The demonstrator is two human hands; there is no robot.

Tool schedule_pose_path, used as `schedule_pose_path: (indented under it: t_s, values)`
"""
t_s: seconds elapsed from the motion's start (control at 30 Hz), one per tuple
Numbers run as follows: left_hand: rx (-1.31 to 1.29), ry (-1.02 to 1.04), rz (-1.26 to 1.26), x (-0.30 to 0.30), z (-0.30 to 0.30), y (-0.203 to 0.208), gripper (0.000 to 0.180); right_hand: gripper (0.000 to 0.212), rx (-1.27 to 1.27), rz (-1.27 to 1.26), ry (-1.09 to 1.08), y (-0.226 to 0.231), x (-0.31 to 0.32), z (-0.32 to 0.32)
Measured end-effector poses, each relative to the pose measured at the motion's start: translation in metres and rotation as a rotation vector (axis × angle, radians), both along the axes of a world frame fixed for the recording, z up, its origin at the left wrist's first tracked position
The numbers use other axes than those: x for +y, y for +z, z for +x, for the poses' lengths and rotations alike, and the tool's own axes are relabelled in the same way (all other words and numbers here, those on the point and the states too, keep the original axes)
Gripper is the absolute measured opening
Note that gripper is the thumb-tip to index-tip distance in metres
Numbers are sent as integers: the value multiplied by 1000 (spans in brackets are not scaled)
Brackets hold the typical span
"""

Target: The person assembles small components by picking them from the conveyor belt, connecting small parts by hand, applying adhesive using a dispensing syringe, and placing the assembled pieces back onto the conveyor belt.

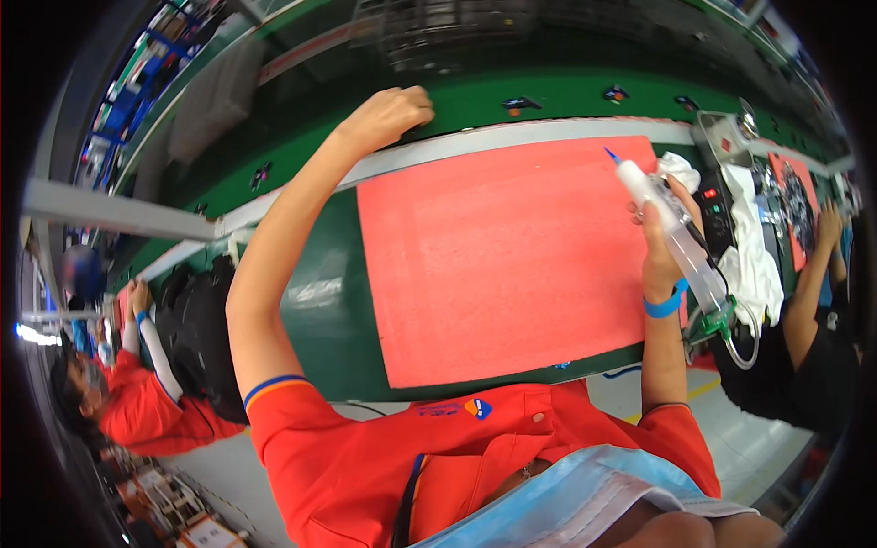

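Note:
My right hand (656, 245), with a blue band at its wrist, is wrapped round a glue dispensing syringe (692, 260). The syringe has a white upper sleeve and a clear barrel. Its blue needle tip points up and to the left, over the far right part of a red mat (502, 265). A green cap with a clear air tube closes the lower end. My left hand (391, 117) is stretched out over the far green conveyor belt (470, 99), its fingers curled closed. Whatever those fingers hold, if anything, is hidden.
Small dark parts lie along the belt, one with orange (521, 105) near the middle. A pale rail (484, 139) separates belt and bench. At right stand a black control box (715, 205), white cloths (752, 265) and a metal container (722, 137). Co-workers sit on both sides.

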State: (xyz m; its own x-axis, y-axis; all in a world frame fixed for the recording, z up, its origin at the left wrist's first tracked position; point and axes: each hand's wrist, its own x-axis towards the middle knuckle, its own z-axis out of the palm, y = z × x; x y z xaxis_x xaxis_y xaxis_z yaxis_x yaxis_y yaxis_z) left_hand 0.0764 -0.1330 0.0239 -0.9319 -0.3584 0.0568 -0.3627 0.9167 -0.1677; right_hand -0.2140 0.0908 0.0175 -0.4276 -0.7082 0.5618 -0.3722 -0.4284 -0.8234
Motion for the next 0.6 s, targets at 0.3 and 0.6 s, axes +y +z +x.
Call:
schedule_pose_path:
  t_s: [0.3,0.6]
  values:
    - [458,590,304,14,42,-3,12,36,53,43,20,-1,9,-6]
    - [422,529,-442,48,5,10,19,36,169,45,-25,5,8,-10]
